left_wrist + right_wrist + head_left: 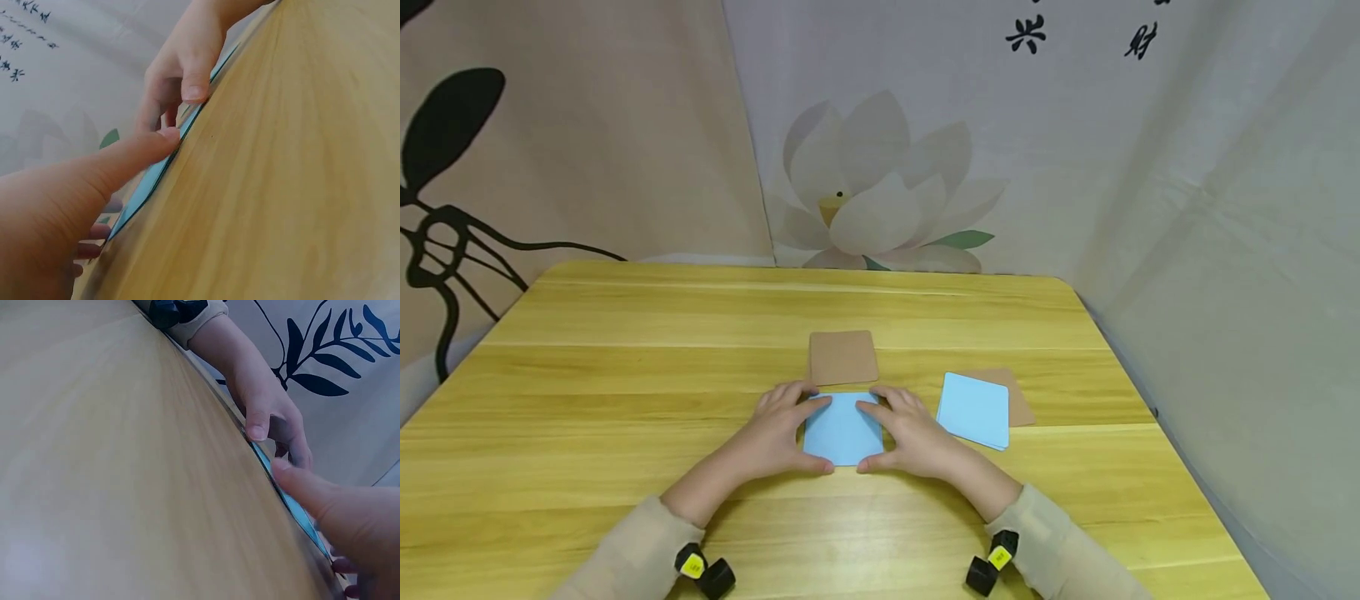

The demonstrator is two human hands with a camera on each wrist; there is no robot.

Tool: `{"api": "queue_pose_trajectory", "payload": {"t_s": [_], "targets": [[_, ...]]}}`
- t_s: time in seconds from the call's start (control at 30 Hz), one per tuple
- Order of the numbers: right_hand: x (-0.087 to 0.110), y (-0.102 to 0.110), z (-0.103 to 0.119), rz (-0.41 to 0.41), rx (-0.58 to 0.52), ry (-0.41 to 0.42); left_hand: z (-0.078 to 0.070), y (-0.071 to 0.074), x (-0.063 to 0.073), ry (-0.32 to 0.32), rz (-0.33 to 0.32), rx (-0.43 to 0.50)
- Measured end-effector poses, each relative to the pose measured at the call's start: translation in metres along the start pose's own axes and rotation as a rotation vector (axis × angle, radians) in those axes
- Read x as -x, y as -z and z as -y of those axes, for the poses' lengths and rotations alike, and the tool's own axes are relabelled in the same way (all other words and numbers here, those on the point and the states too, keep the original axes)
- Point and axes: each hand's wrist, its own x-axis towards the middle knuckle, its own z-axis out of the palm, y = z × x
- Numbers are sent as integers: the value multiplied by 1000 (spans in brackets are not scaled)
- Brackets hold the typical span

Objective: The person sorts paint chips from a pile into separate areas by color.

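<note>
A light blue square card (843, 433) lies flat on the wooden table between both hands. My left hand (772, 437) grips its left side, with the thumb at the near edge and the index finger over the top. Mirroring it, my right hand (921, 439) holds the right side, thumb at the near left-hand edge and index fingertip on the surface. In the left wrist view the blue card (149, 181) appears as a thin sheet low against the tabletop. The right wrist view shows the blue card (294, 509) under both thumbs. The other fingertips are partly hidden.
Just beyond the held card lies a brown square card (843, 357). To the right, more blue cards (976, 410) overlap a brown card (1019, 400). A printed curtain (880, 167) hangs behind the table (625, 375).
</note>
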Motion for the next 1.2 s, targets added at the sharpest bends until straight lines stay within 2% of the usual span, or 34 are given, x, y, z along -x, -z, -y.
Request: {"api": "queue_pose_trajectory", "payload": {"t_s": [0.2, 0.33, 0.7, 0.97, 1.2], "targets": [[8, 9, -7, -57, -42, -14, -3, 1, -3, 3, -54, 67], [19, 17, -13, -96, -52, -37, -7, -1, -6, -24, -80, 88], [56, 35, -40, -173, -62, -125, -16, -10, -16, -61, -80, 101], [74, 44, -61, -222, -19, -120, -36, -22, -38, -135, -72, 86], [85, 51, -81, -248, -37, -122, -56, -31, -64, -153, -36, 62]]}}
